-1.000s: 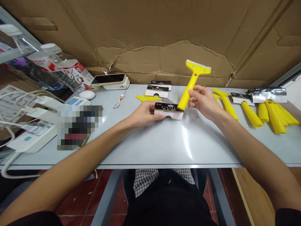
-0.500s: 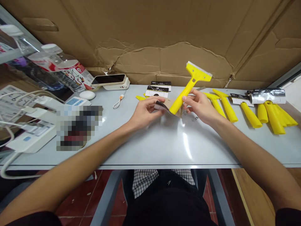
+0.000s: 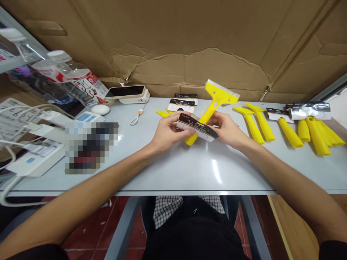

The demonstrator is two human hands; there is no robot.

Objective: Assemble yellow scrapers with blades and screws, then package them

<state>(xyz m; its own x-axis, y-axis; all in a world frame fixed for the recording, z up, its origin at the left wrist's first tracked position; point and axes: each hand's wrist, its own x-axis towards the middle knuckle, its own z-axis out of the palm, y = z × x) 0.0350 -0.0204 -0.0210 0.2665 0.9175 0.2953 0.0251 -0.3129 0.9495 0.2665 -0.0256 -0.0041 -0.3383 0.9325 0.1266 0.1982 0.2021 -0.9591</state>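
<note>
Status at this moment, judged from the layout on the table point(image 3: 173, 169):

- Left hand point(image 3: 166, 130): closed on the left end of a black-and-white card point(image 3: 197, 126), thumb on top, fingers beneath.
- Right hand point(image 3: 226, 129): wrapped around the handle of a yellow scraper point(image 3: 210, 107); fingers partly hidden behind the card, so contact with the card's right end cannot be told.
- Scraper position: held above the table centre, blade end raised toward 1 o'clock, handle tip pointing to 7 o'clock and passing under the card.
- Card position: lying across the handle, tilted, not visibly fastened to it.

Apparently done: at 3 o'clock, a group of scrapers point(image 3: 316, 131) with a silvery packaged piece point(image 3: 310, 109) across the blade ends.

Apparently left:
- Two bare scrapers point(image 3: 255, 122) just right of the hands.
- Spare cards point(image 3: 181, 103) at 12 o'clock, beyond the hands.
- Current piece: card placement under way, not complete.

Also present: a phone point(image 3: 125, 91) at 10 o'clock, bottles point(image 3: 73, 77) and power strips point(image 3: 35, 159) at 9 o'clock, a cardboard sheet point(image 3: 189, 43) behind.
</note>
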